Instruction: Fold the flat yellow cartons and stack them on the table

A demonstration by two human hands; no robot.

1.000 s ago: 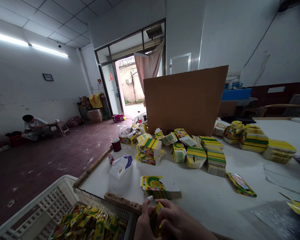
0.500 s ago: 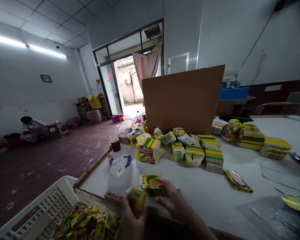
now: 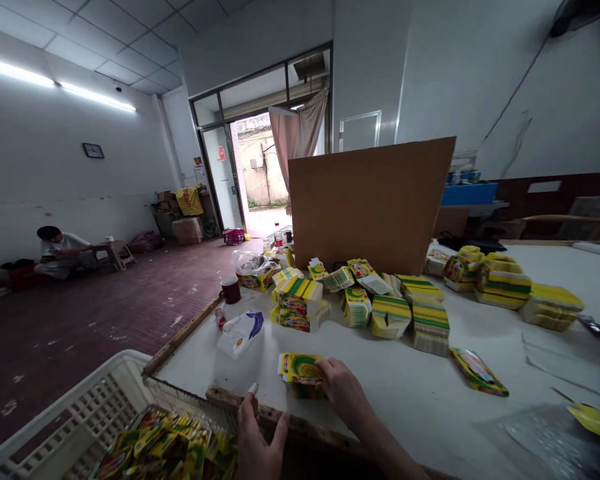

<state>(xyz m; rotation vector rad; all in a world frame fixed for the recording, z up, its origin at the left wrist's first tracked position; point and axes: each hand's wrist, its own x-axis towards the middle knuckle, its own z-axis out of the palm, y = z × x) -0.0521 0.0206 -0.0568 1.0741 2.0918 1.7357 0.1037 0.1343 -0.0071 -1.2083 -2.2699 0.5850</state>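
My right hand (image 3: 343, 387) pinches the right end of a flattened yellow-green crayon box (image 3: 300, 367) with a printed front. That box lies on top of a small stack of like ones near the table's front edge. My left hand (image 3: 261, 437) is at the wooden table edge, thumb and fingers apart, with nothing in it; something white covers the tip of one finger. Below and left of it, a white plastic basket (image 3: 87, 417) holds many small yellow-green boxes (image 3: 167, 443).
Bundles of flat boxes (image 3: 297, 293) stand across the white table before a large cardboard sheet (image 3: 370, 207). A tissue pack (image 3: 241, 335) and a dark red mug (image 3: 231, 290) are at the left. A single printed packet (image 3: 479, 371) lies right. Another person (image 3: 63, 250) sits far left.
The yellow box that was in my left hand is gone from it, and that hand has opened. My right hand has closed on the box atop the small stack.
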